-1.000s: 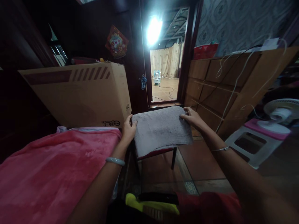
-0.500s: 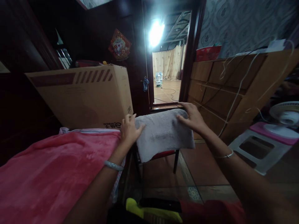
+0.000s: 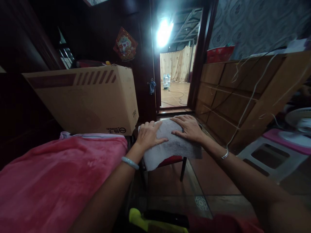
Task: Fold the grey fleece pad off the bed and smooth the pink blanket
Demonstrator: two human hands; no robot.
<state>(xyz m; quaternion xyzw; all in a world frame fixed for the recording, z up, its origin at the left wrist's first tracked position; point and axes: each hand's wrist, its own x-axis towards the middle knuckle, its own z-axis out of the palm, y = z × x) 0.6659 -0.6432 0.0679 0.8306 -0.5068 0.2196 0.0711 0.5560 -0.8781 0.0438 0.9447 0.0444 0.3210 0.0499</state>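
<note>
A grey cloth (image 3: 167,149) lies spread over a chair with a red seat (image 3: 171,160), its front edge hanging down. On the cloth's left part, my left hand (image 3: 150,134) rests palm down, fingers stretched out and thumb pointing inward. My right hand (image 3: 186,128) lies flat on the right part with its fingers spread toward the middle. A gap of bare cloth separates the two thumbs. Beneath both palms the cloth is hidden.
Left of the chair is a bed-like surface with a pink blanket (image 3: 73,174), and behind it a large cardboard box (image 3: 92,100). A wooden drawer cabinet (image 3: 233,87) and a white and pink stool (image 3: 269,155) holding a fan stand at the right. Ahead is an open doorway.
Both hands have moved inward from the cloth's side edges and now lie flat on its top. The cloth stays on the chair.
</note>
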